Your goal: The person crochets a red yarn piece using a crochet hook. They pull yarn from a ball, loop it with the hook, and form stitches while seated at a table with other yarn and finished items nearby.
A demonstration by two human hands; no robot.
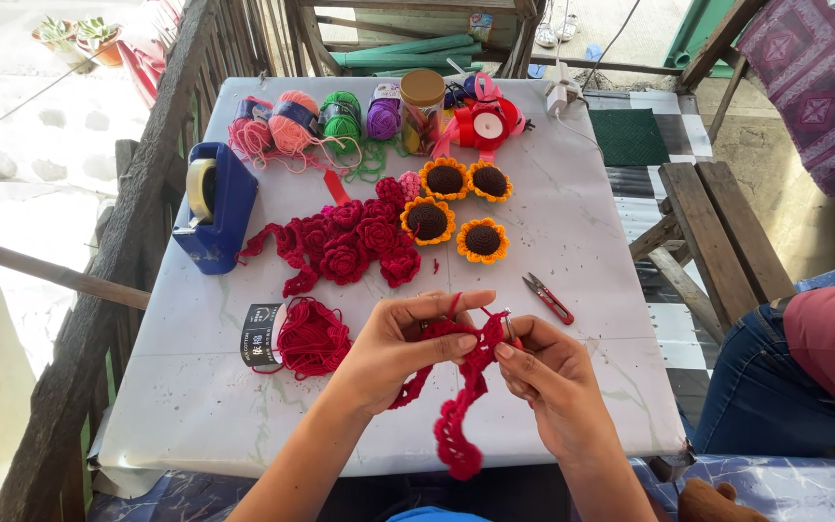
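The red strip (461, 406) hangs from between both hands, its long axis running down toward the person, the ruffled tail (456, 454) dangling below the table edge. The left hand (403, 353) is closed on the strip's top, thumb and forefinger pinching it, with yarn looped over the forefinger. The right hand (553, 382) is closed around a hook (511, 329), whose tip meets the strip just beside the left thumb. Both hands touch the working edge; the left holds the fabric, the right only the tool.

Left of the hands lies a red yarn ball (313, 336) with a dark label, its strand leading to the strip. Right of them, small red snips (548, 297) lie apart. Further on sit a cluster of red roses (355, 240) and four sunflowers (456, 208), touching one another. A blue tape dispenser (216, 205) stands at the left edge. At the far side are yarn balls (316, 121) in a row, a jar (422, 108) and a red ribbon spool (485, 126).

The table (582, 222) is covered with pale sheeting, on a wooden porch with a railing (147, 193) to the left. Another person's knee (775, 377) in jeans shows at right.
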